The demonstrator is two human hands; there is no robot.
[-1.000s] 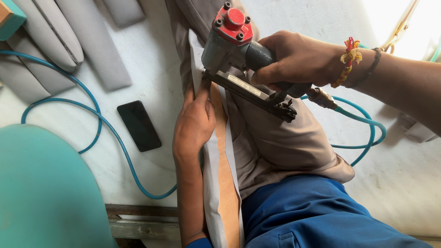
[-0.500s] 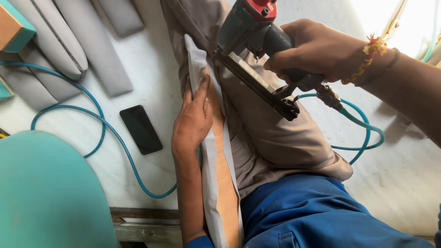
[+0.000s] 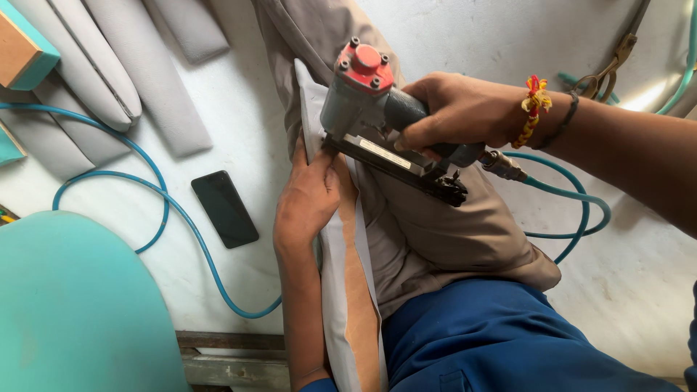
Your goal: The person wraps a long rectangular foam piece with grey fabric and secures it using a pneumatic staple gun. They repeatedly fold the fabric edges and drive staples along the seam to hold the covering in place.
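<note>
Right hand (image 3: 457, 116) fingers wrapped tight round the grip of the staple gun (image 3: 385, 116), index finger curled under at the trigger; beaded thread band on that wrist. Gun grey with a red cap on top, long magazine angled down to the right, nose set against the white edge strip (image 3: 314, 109) of the panel (image 3: 348, 290). Blue air hose (image 3: 573, 210) plugged into the gun's rear, looping off over the right side of the worktop (image 3: 239, 145). Left hand (image 3: 308, 199) flat, fingers held together and pointing up, pressing the strip just below the gun nose, thumb against the tan face of the panel. Panel long and narrow, running from mid worktop back over the near edge beside the blue trouser leg (image 3: 508, 341). Tan fabric (image 3: 450, 232) bunched under the gun, right of the panel. Black phone (image 3: 224, 208) lying flat left of the left hand, well apart. Grey padded pieces (image 3: 109, 80) toward the far left corner. Teal cushion (image 3: 80, 305) at the near left corner.
</note>
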